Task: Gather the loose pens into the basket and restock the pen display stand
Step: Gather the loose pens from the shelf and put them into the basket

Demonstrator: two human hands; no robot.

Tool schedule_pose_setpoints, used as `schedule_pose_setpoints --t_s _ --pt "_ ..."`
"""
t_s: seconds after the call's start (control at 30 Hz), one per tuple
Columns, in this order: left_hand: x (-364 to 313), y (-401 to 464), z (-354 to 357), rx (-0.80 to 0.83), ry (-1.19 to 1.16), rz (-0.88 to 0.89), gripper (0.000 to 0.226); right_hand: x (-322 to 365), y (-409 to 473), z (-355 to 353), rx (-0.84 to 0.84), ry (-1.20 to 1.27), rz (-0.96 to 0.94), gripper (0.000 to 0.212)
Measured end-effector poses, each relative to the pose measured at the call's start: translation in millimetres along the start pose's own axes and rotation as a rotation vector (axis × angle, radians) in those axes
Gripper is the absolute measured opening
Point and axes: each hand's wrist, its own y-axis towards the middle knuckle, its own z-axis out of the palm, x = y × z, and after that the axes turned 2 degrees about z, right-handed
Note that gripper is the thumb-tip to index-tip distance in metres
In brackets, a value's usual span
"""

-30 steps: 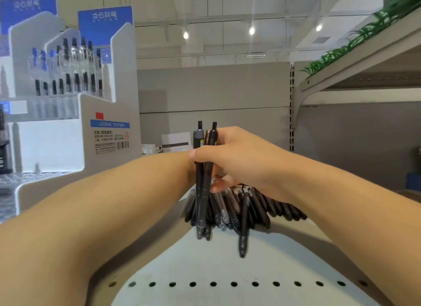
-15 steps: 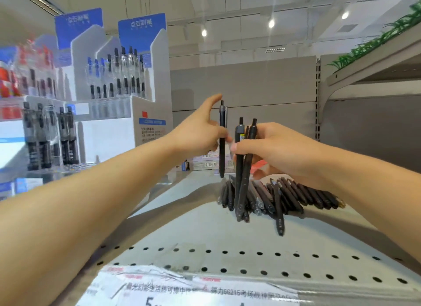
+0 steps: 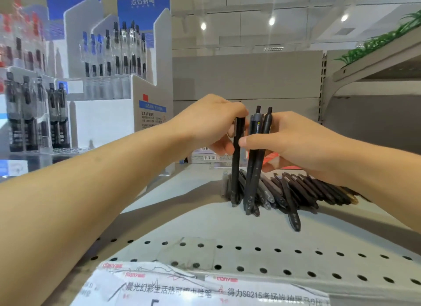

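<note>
While the price labels (image 3: 205, 287) sit nearest on the edge of the perforated shelf (image 3: 227, 248), my left hand (image 3: 211, 123) pinches one black pen (image 3: 236, 164), upright, its tip down and close to the shelf. Just beside it my right hand (image 3: 296, 141) grips two or three more pens (image 3: 256, 159), also upright, clicker ends up. Behind them lies the pile of loose pens (image 3: 303, 191), too many to count, long axes fanning toward me. Farther left stands the pen display stand (image 3: 118, 77).
</note>
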Motion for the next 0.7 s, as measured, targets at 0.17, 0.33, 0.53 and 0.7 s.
schedule_pose_setpoints --t_s 0.17,0.33,0.53,0.7 --pt "1 1 -6 0.068 -0.197 -0.008 0.028 -2 2 6 -0.04 0.02 0.011 0.011" --pt "27 17 -2 -0.001 0.263 -0.129 0.024 -5 -1 5 -0.047 0.114 0.054 0.006" --pt "57 15 23 0.346 0.888 -0.236 0.035 0 -5 8 0.037 0.216 -0.014 0.008" --pt "53 15 29 0.394 0.893 -0.237 0.034 -3 -6 10 0.073 0.221 -0.057 0.013"
